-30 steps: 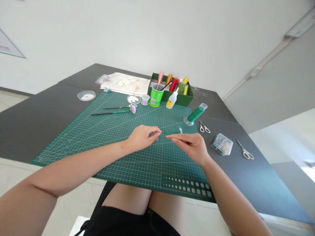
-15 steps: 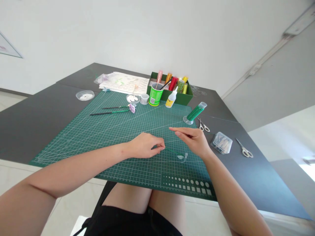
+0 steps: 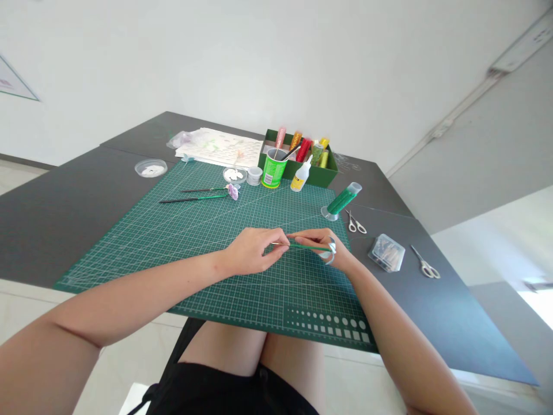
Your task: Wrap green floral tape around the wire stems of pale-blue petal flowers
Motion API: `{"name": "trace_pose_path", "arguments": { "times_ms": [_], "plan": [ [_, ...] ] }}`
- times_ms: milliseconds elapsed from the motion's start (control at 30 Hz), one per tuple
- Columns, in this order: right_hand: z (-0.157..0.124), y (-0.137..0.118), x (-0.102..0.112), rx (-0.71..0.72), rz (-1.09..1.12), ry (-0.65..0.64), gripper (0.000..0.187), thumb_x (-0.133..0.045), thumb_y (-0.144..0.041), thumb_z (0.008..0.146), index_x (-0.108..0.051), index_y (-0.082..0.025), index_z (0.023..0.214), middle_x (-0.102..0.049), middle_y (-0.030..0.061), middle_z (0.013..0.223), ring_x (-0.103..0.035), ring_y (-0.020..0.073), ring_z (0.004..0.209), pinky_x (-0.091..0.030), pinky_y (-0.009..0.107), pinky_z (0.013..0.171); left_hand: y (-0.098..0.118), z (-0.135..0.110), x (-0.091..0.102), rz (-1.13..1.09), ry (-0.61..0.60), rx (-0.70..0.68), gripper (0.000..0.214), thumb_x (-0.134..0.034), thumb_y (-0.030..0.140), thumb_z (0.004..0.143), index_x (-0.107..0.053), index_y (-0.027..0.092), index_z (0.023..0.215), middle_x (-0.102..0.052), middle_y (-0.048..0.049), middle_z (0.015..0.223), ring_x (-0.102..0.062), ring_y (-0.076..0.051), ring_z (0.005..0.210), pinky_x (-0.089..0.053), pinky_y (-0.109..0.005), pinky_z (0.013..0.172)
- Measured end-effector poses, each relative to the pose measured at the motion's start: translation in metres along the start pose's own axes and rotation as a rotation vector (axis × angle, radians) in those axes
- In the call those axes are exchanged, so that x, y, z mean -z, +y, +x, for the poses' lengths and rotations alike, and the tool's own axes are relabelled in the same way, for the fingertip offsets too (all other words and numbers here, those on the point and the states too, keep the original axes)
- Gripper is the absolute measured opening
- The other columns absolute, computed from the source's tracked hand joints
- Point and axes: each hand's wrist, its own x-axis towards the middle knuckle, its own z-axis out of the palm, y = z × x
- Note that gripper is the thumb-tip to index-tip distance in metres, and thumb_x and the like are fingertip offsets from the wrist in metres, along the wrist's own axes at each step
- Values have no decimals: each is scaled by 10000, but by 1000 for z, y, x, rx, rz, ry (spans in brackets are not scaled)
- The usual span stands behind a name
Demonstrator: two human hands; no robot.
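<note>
My left hand [image 3: 254, 249] is closed above the cutting mat [image 3: 207, 236], pinching a thin green stem [image 3: 307, 247] between thumb and fingertips. The stem points right and ends in pale blue-white petals or leaves [image 3: 330, 251], which lie in front of my right hand. My right hand [image 3: 322, 239] is closed too, its fingertips meeting those of the left beside the stem. Whatever is pinched there is too small to make out. Beyond the right hand, a spool of green thread [image 3: 342, 200] stands on the mat's right edge.
Behind are a green can [image 3: 273, 170], a glue bottle [image 3: 300, 176] and a green box [image 3: 317, 174] of coloured spools. A purple flower [image 3: 233, 191] on a stem lies left. Scissors [image 3: 355, 222], a clear plastic case [image 3: 387, 252] and more scissors [image 3: 425, 264] lie right.
My right hand has come left and down to meet the left hand's fingertips. The stem's leafy end has risen from near the mat to in front of the right hand.
</note>
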Motion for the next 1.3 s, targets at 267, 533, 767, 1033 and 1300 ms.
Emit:
{"name": "trace_pose_path", "arguments": {
  "times_ms": [267,533,767,1033,1300],
  "plan": [
    [-2,0,-10,8,-7,-73,350,-647,-477,942,-837,-230,1101,-796,54,880,-616,163,669,-488,293,616,-8,5,2,-27,193,198,179,-527,294,985,-570,211,1138,-656,40,715,-604,-134,592,-441,-257,624],
    [-3,-5,-9,-7,-27,-151,407,-612,-483,966,-817,-202,1178,-474,-45,527,-250,92,506,-168,247,481,-16,9,1,-93,229,275,88,-545,272,975,-589,201,948,-704,10,759,-649,-146,649,-476,-268,637],
    [-6,-10,-11,-1,-33,-164,416,-611,-480,966,-816,-185,1177,-419,-51,532,-238,90,519,-159,247,482,-19,10,1,-18,217,277,119,-534,278,992,-601,197,939,-722,-1,785,-671,-157,679,-487,-276,648],
    [-7,-12,-9,-9,-33,-209,371,-618,-448,961,-833,-197,1129,-457,-41,538,-259,90,515,-178,239,474,-19,10,1,16,235,266,100,-531,257,986,-589,204,924,-704,12,764,-653,-151,663,-451,-268,628],
    [-8,-14,-9,-29,-48,-252,364,-609,-436,962,-837,-198,1118,-506,-29,564,-265,92,521,-185,238,477,-24,11,0,-2,254,332,89,-547,248,982,-599,202,926,-715,1,791,-689,-175,737,-481,-289,671]
  ]
}}
